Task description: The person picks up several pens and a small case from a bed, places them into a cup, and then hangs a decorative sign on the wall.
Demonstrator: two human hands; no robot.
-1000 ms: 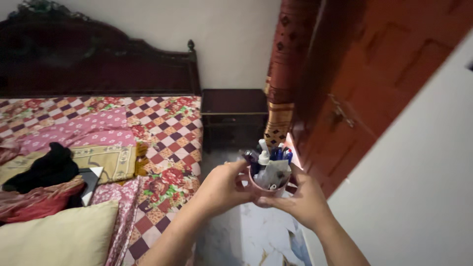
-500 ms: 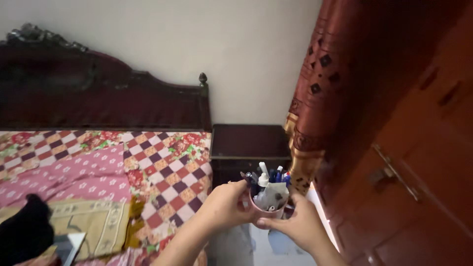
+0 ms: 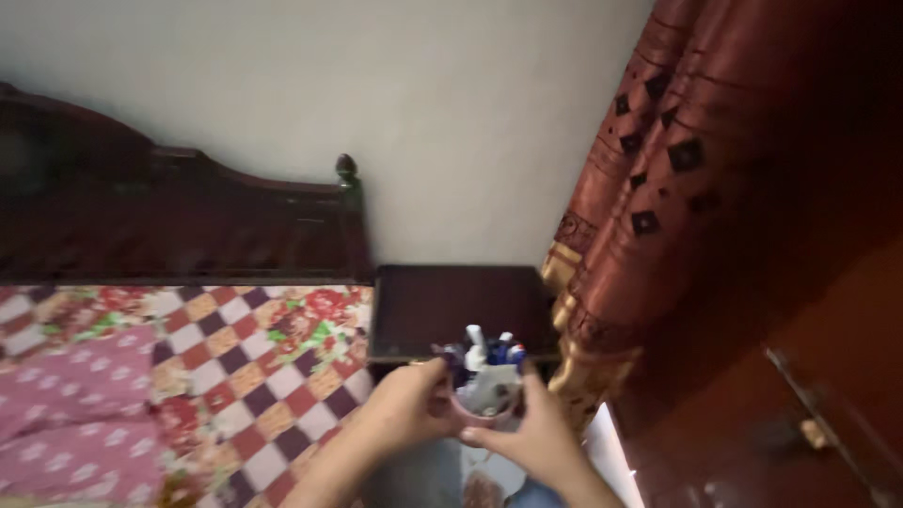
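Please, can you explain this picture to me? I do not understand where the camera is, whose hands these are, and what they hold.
The camera sits on a person's head and looks down, so the two bare hands at the bottom are that person's own. There is no machine. The left hand and the right hand together hold a small pink cup full of pens and a small white bottle; the picture is blurred, so finer details are unclear. Just behind the cup stands a dark bedside table. To the left is a bed with a checked floral cover and a dark wooden headboard. On the right hangs a reddish-brown curtain.
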